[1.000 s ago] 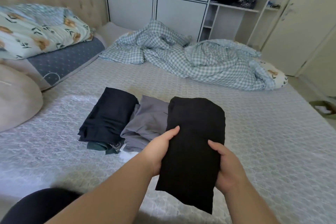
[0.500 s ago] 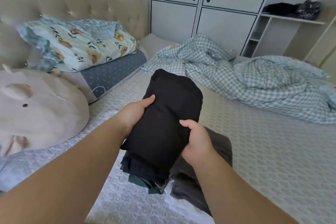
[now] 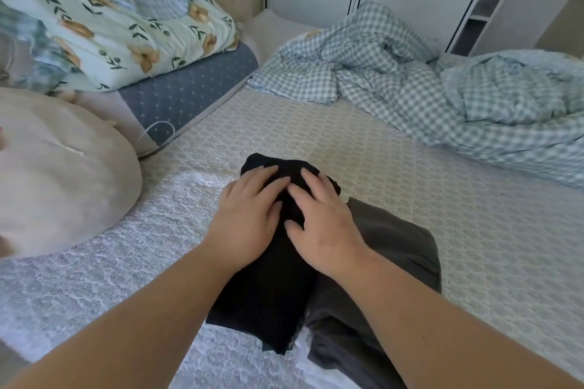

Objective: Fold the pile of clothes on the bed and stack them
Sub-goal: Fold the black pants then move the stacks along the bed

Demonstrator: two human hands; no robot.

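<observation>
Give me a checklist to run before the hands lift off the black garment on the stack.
1. Both hands flat on top: ok. The left hand and right hand press the black folded garment with straight fingers.
2. Garment folded: ok, it lies as a compact bundle.
3. Squared over the pieces beneath: cannot tell; only a sliver of other fabric shows at its near edge.
4. Grey folded garment on the stack: not ok, it lies beside the black one, to its right.
5. Other clothes left to fold: cannot tell; only the checked duvet and pillows show on the bed.
</observation>
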